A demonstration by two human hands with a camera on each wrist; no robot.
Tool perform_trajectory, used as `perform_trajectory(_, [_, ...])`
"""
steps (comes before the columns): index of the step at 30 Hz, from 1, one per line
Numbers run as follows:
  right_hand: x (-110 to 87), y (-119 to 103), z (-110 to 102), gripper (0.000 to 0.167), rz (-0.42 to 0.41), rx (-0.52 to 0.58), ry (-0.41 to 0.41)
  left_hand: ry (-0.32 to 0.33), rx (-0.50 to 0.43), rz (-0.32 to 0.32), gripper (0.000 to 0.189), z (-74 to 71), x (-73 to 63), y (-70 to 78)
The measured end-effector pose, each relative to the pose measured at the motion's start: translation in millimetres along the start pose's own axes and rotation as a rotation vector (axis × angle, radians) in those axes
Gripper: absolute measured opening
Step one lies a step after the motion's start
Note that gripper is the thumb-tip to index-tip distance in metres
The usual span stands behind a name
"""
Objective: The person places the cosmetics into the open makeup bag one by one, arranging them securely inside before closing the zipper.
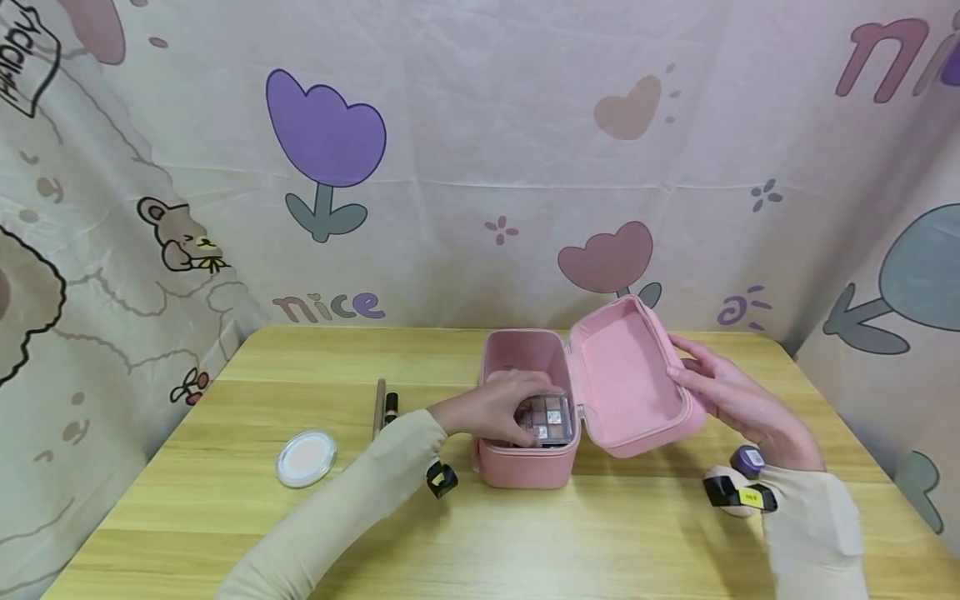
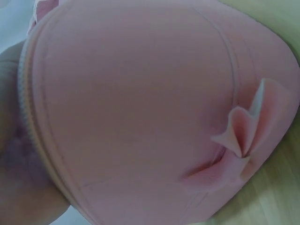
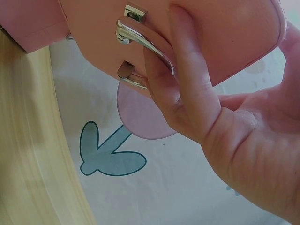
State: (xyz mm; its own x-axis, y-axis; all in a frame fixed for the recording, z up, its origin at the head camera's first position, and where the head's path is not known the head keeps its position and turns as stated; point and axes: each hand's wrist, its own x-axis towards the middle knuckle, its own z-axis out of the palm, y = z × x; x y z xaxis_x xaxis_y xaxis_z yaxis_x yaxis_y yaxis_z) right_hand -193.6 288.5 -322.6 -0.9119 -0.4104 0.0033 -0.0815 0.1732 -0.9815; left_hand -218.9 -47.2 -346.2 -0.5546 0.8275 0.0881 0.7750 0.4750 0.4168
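A pink cosmetic case (image 1: 528, 468) stands on the table, its lid (image 1: 630, 367) swung out to the right on its hinges. Inside the case, my left hand (image 1: 510, 404) grips an eyeshadow palette (image 1: 556, 417) with a clear cover, thumb at the near edge. The case's pink wall, with a bow (image 2: 241, 140) and a zipper edge, fills the left wrist view. My right hand (image 1: 731, 396) holds the lid by its outer edge. In the right wrist view, its fingers (image 3: 192, 70) lie against the lid's outside, beside a silver handle (image 3: 145, 43).
On the wooden table (image 1: 187, 492), a round compact (image 1: 306, 458) lies at the left. A slim brown stick (image 1: 379, 404) and a dark tube (image 1: 391, 407) lie beyond my left sleeve. A purple-topped item (image 1: 747, 460) sits by my right wrist. A printed cloth (image 1: 465, 125) hangs behind.
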Motion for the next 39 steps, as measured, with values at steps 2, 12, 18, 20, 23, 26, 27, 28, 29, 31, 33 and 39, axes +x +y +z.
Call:
perform_trajectory(2, [-0.1, -0.2, 0.4, 0.07, 0.002, -0.002, 0.004, -0.002, 0.006, 0.007, 0.066, 0.7, 0.5, -0.5])
perform_trajectory(12, [-0.6, -1.5, 1.6, 0.07, -0.002, -0.015, -0.005, -0.02, 0.005, -0.037, 0.066, 3.0, -0.3, 1.2])
perform_trajectory(18, [-0.3, 0.5, 1.8, 0.069, -0.031, 0.016, -0.023, -0.004, -0.044, -0.067, 0.061, 1.8, 0.3, 1.1])
perform_trajectory(20, [-0.7, 0.5, 2.0, 0.069, -0.027, 0.011, -0.023, 0.031, -0.109, -0.074, 0.055, 1.2, 0.8, -0.1])
perform_trajectory(23, [-1.3, 0.0, 2.1, 0.069, -0.018, -0.008, -0.02, 0.076, -0.204, -0.07, 0.047, -0.1, 0.3, -1.0])
perform_trajectory(26, [-1.6, -0.4, 2.5, 0.069, -0.011, -0.017, -0.018, 0.092, -0.226, -0.064, 0.047, 0.6, -0.7, -2.1])
perform_trajectory(27, [-1.6, -0.4, 2.6, 0.069, -0.01, -0.019, -0.016, 0.094, -0.228, -0.067, 0.047, 0.8, -1.1, -1.8])
perform_trajectory(28, [-1.7, -0.4, 2.8, 0.068, -0.01, -0.019, -0.016, 0.096, -0.225, -0.07, 0.047, 1.3, -1.4, -2.0])
perform_trajectory(29, [-1.7, -0.4, 2.9, 0.068, -0.009, -0.019, -0.016, 0.099, -0.222, -0.072, 0.047, 1.9, -1.5, -2.2])
perform_trajectory(31, [-1.9, -0.3, 3.0, 0.068, -0.009, -0.018, -0.014, 0.108, -0.225, -0.078, 0.047, 2.5, -2.0, -1.9])
perform_trajectory(33, [-2.2, 0.0, 2.8, 0.069, -0.008, -0.017, -0.013, 0.121, -0.234, -0.076, 0.049, 3.2, -2.9, -2.0])
perform_trajectory(39, [-2.1, 0.2, 2.0, 0.07, -0.004, -0.017, -0.009, 0.204, -0.27, -0.033, 0.066, 4.4, -6.9, -3.7])
